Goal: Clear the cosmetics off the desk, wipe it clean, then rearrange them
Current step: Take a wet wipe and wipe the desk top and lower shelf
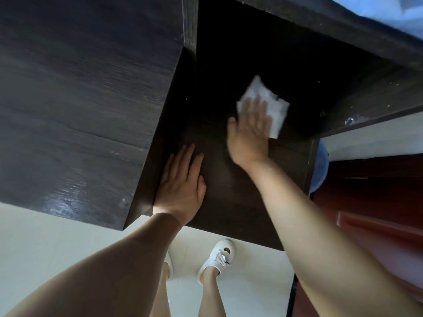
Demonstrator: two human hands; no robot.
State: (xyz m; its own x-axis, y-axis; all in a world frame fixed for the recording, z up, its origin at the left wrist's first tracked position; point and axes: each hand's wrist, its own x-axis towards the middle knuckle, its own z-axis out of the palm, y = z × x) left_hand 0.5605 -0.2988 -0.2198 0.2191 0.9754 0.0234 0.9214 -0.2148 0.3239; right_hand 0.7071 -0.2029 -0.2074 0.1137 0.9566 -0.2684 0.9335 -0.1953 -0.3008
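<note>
From up here I'm looking down on the dark wooden desk (212,191), its lower surface bare of any cosmetics (none show anywhere in this view, so I can't say where they were put). That suggests the clearing step is done and I'm in the wiping stage; rearranging is all still ahead. My left hand (180,184) lies flat and open on the near part of the surface, fingers spread, holding nothing, seemingly just bracing. My right hand (250,129) is further in, palm down and fingers extended, pressing a white wipe (274,108) against the wood rather than gripping it. A few pale specks toward the far right edge look unwiped yet.
</note>
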